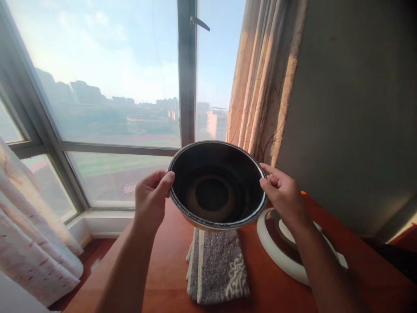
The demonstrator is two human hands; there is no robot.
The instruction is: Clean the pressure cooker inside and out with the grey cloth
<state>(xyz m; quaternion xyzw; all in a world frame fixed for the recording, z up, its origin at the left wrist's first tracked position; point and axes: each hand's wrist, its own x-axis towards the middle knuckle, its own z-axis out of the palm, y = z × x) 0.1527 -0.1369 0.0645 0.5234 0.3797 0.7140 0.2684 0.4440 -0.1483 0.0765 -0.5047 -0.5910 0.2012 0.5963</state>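
Observation:
Both hands hold a round, dark inner pot [213,191] by its rim, raised above the table and tilted so its inside faces me. My left hand [152,195] pinches the left edge, thumb over the rim. On the opposite edge, my right hand [282,191] grips with thumb and fingers. The pot's inside looks black, with a paler ring around the bottom. Below it lies a folded grey towel [216,269] with a cream pattern. A white and brown appliance lid [272,243] rests to the right, partly hidden by my right forearm.
The reddish-brown wooden table [166,269] stretches beneath my arms. Behind it stand a large window [187,78] and a beige curtain [257,78]. A pale curtain [29,243] hangs at the left, and a grey wall [352,108] rises at the right.

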